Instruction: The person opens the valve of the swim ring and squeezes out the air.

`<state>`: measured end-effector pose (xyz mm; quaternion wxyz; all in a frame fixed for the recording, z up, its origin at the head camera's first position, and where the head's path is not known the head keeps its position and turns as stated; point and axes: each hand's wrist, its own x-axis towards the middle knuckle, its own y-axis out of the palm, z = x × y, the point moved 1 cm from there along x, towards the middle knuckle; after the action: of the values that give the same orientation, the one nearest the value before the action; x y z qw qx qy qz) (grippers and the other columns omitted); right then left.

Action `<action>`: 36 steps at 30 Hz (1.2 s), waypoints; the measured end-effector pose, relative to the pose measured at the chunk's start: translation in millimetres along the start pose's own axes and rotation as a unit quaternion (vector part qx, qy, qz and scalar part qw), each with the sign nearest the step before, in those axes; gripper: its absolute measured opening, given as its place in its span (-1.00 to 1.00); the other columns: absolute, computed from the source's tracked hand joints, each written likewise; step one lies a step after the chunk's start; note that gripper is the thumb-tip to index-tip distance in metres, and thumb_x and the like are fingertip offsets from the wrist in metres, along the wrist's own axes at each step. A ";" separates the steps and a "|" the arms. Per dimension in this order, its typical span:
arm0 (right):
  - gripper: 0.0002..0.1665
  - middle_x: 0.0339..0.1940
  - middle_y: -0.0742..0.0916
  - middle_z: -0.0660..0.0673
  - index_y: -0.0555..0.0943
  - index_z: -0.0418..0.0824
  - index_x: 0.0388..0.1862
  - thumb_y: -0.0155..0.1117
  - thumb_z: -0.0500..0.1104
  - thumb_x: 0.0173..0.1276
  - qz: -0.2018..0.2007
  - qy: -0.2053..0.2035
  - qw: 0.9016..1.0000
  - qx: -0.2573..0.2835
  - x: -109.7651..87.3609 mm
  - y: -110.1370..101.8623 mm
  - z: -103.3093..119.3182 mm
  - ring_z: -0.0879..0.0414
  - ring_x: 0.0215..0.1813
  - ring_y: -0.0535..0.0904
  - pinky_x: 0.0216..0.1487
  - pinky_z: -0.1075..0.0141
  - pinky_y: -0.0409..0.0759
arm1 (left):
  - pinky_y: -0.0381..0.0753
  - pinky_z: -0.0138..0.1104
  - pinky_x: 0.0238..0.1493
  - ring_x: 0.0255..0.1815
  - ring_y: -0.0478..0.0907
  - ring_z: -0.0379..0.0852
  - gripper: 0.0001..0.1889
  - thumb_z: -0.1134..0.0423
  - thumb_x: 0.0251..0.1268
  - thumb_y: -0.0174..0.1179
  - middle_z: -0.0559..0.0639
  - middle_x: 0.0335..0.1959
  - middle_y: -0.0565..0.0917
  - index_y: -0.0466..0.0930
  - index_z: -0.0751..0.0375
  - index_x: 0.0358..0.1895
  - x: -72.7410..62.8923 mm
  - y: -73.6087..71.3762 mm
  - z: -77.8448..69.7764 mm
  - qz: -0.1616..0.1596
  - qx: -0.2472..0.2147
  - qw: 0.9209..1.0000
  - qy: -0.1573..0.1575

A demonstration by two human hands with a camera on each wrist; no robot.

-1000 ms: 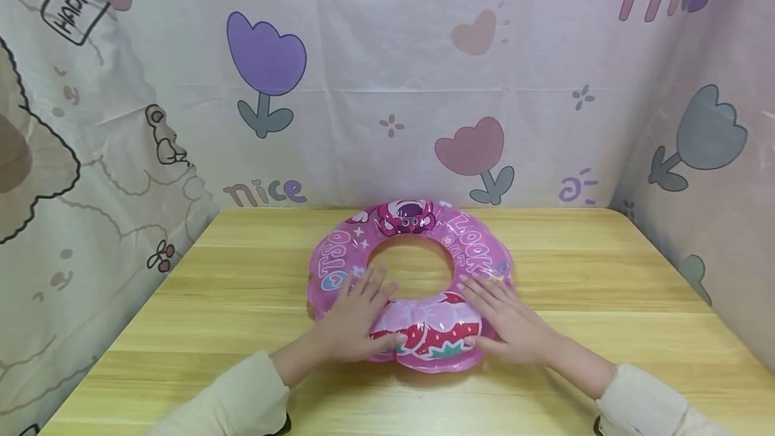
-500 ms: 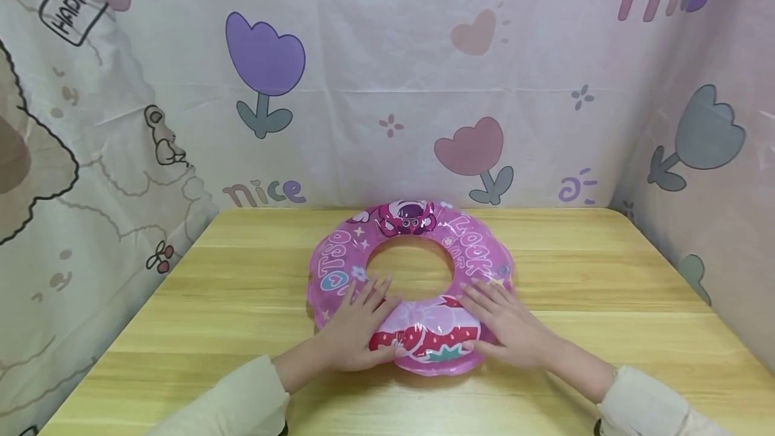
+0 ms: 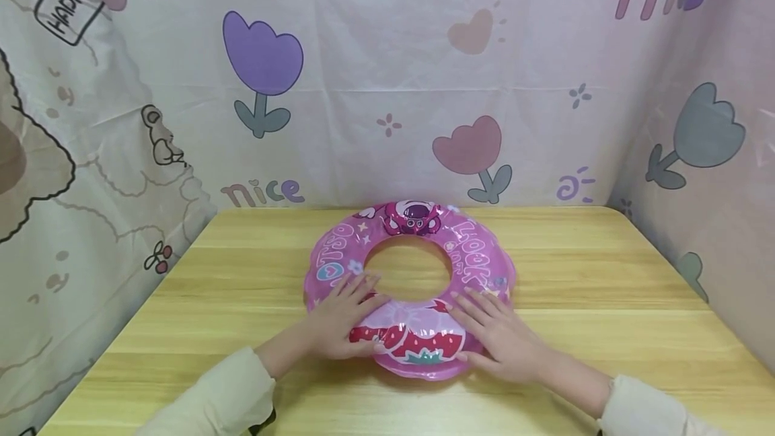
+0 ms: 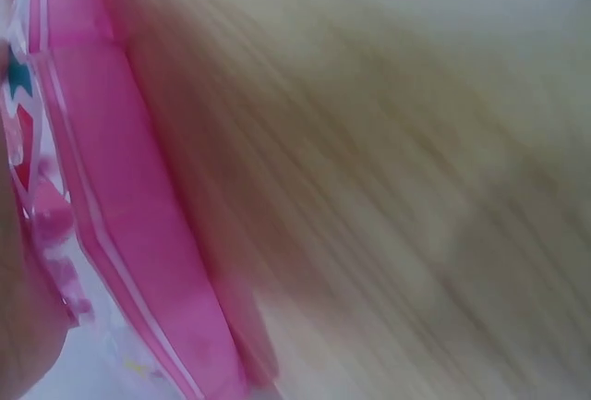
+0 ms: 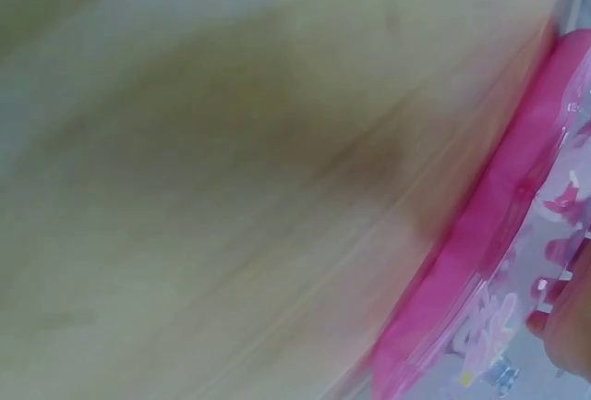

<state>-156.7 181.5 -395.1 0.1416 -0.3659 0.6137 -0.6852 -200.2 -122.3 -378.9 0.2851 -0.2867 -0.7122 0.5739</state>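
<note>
A pink inflatable swim ring (image 3: 412, 315) lies flat on the wooden table, printed with a bear, lettering and a strawberry with a bow. On its near left part rests my left hand (image 3: 339, 321), fingers spread and fairly straight, thumb on the strawberry print. My right hand (image 3: 505, 338) lies across the near right part in much the same way, thumb by the ring's front edge. In the left wrist view the ring's pink side (image 4: 129, 169) shows beside a sliver of the hand. The right wrist view shows the opposite side wall (image 5: 489, 224) and part of the right hand.
The light wooden table (image 3: 605, 274) extends around the ring on all sides. Behind it hangs a pale cloth (image 3: 363, 32) printed with tulips and words, and similar cloth covers the left and right sides.
The ring has turned slightly clockwise: its strawberry print has moved left and the bear a little right. My left hand has shifted left and slightly away, my right hand slightly nearer.
</note>
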 end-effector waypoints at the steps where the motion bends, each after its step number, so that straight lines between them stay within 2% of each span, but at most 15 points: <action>1: -0.21 0.40 0.38 -0.13 0.28 -0.07 0.39 0.06 0.28 0.28 -0.003 -0.003 1.000 -0.003 0.0 -0.2 1.3 -0.14 0.42 0.23 0.48 0.07 -0.15 | -0.17 0.16 0.43 0.51 -0.14 0.23 -0.19 -0.35 0.12 0.01 0.20 0.50 -0.01 0.17 0.01 0.40 -0.4 -0.7 1.9 -0.002 -0.001 1.000 0.003; 3: -0.21 0.40 0.38 -0.14 0.28 -0.07 0.39 0.06 0.28 0.28 -0.013 -0.013 1.000 -0.015 0.2 -0.4 3.8 -0.14 0.41 0.26 0.48 0.07 -0.13 | -0.15 0.19 0.42 0.50 -0.13 0.26 -0.20 -0.33 0.11 0.04 0.21 0.50 -0.01 0.21 0.00 0.39 -1.4 -2.4 5.7 -0.010 -0.001 1.000 0.011; 7: -0.24 0.38 0.41 -0.15 0.30 -0.10 0.38 0.03 0.26 0.31 -0.026 -0.034 0.998 -0.041 0.5 -0.2 9.2 -0.15 0.38 0.30 0.50 0.30 -0.48 | -0.12 0.22 0.40 0.49 -0.11 0.29 -0.22 -0.33 0.08 0.06 0.20 0.49 0.03 0.26 -0.05 0.36 -2.9 -5.3 14.0 -0.028 0.014 0.999 0.020; 9: -0.26 0.37 0.42 -0.16 0.31 -0.11 0.37 0.00 0.25 0.32 -0.029 -0.037 0.997 -0.053 0.7 0.0 12.8 -0.15 0.37 0.32 0.49 0.32 -0.50 | -0.10 0.24 0.39 0.47 -0.09 0.32 -0.23 -0.34 0.07 0.06 0.20 0.48 0.06 0.28 -0.06 0.35 -3.0 -5.4 18.6 -0.036 0.025 0.999 0.025; 12: -0.29 0.35 0.45 -0.15 0.33 -0.12 0.35 -0.01 0.23 0.34 -0.029 -0.029 0.997 -0.059 1.6 -0.2 18.7 -0.14 0.36 0.33 0.51 0.15 -0.18 | -0.09 0.25 0.38 0.47 -0.08 0.32 -0.22 -0.35 0.05 0.07 0.19 0.47 0.09 0.29 -0.07 0.34 -1.9 -5.5 25.3 -0.040 0.028 0.999 0.025; 16: -0.31 0.34 0.46 -0.16 0.34 -0.12 0.34 -0.01 0.22 0.35 -0.018 -0.010 0.998 -0.054 3.1 -0.1 25.8 -0.14 0.37 0.33 0.34 -0.02 0.25 | -0.09 0.24 0.38 0.47 -0.06 0.30 -0.18 -0.37 0.02 0.07 0.21 0.46 0.10 0.27 -0.02 0.35 -0.9 -5.9 34.2 -0.040 0.030 0.999 0.006; 20: -0.33 0.34 0.46 -0.16 0.35 -0.11 0.33 0.01 0.19 0.35 -0.011 0.003 0.999 -0.037 3.6 -1.0 29.4 -0.15 0.36 0.33 0.30 -0.06 0.33 | -0.11 0.22 0.40 0.48 -0.07 0.27 -0.10 -0.38 0.01 0.07 0.22 0.47 0.08 0.17 0.04 0.40 -2.3 -6.8 39.1 -0.032 0.036 0.999 -0.016; 22: -0.38 0.28 0.52 -0.17 0.42 -0.14 0.28 0.03 0.16 0.35 -0.036 0.003 0.999 -0.020 4.6 -2.9 28.6 -0.14 0.32 0.39 0.27 -0.05 0.37 | -0.10 0.21 0.40 0.48 -0.07 0.26 -0.08 -0.39 0.02 0.05 0.22 0.47 0.07 0.13 0.05 0.42 -3.1 -6.5 39.5 -0.032 0.041 0.998 -0.020; 25: -0.48 0.10 0.65 -0.19 0.55 -0.24 0.10 0.02 0.10 0.39 -0.130 -0.017 0.991 0.015 8.6 -7.2 23.1 -0.12 0.17 0.53 0.14 -0.04 0.49 | -0.08 0.21 0.40 0.48 -0.06 0.26 -0.09 -0.39 0.04 0.04 0.22 0.47 0.07 0.13 0.06 0.42 -3.5 -6.1 35.4 -0.040 0.046 0.998 -0.024; 28: -0.55 -0.17 0.74 -0.17 0.64 -0.30 -0.14 0.00 0.04 0.42 -0.243 -0.059 0.968 0.033 16.1 -14.2 13.0 -0.05 -0.09 0.63 -0.05 0.07 0.60 | -0.08 0.21 0.40 0.48 -0.05 0.26 -0.11 -0.37 0.06 0.04 0.22 0.47 0.08 0.14 0.06 0.41 -2.1 -6.0 27.7 -0.058 0.032 0.997 -0.029; 30: -0.56 -0.34 0.73 -0.12 0.64 -0.29 -0.27 -0.03 0.03 0.43 -0.290 -0.075 0.954 0.025 20.4 -18.1 4.3 0.02 -0.25 0.61 -0.19 0.17 0.60 | -0.08 0.21 0.40 0.48 -0.06 0.26 -0.13 -0.34 0.07 0.06 0.22 0.47 0.07 0.16 0.08 0.40 -0.1 -6.6 20.7 -0.068 0.017 0.997 -0.027; 32: -0.57 -0.45 0.69 -0.08 0.62 -0.28 -0.34 -0.01 0.03 0.41 -0.308 -0.068 0.949 0.015 22.8 -21.3 -4.5 0.10 -0.35 0.54 -0.28 0.25 0.55 | -0.11 0.19 0.41 0.48 -0.06 0.25 -0.14 -0.32 0.08 0.07 0.21 0.48 0.05 0.16 0.08 0.40 2.6 -5.9 14.1 -0.075 0.002 0.997 -0.026; 36: -0.68 -0.52 0.62 -0.06 0.55 -0.28 -0.38 0.15 -0.01 0.24 -0.291 -0.008 0.957 -0.006 20.6 -23.9 -18.9 0.17 -0.43 0.41 -0.39 0.31 0.44 | -0.12 0.19 0.42 0.48 -0.05 0.25 -0.12 -0.32 0.07 0.09 0.18 0.49 0.02 0.15 0.11 0.41 7.6 -2.6 0.2 -0.084 -0.001 0.996 -0.027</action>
<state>-177.6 187.0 -365.3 -0.0613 -0.5353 0.4835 -0.6899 -205.6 -117.3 -375.8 0.3130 -0.2104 -0.7419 0.5544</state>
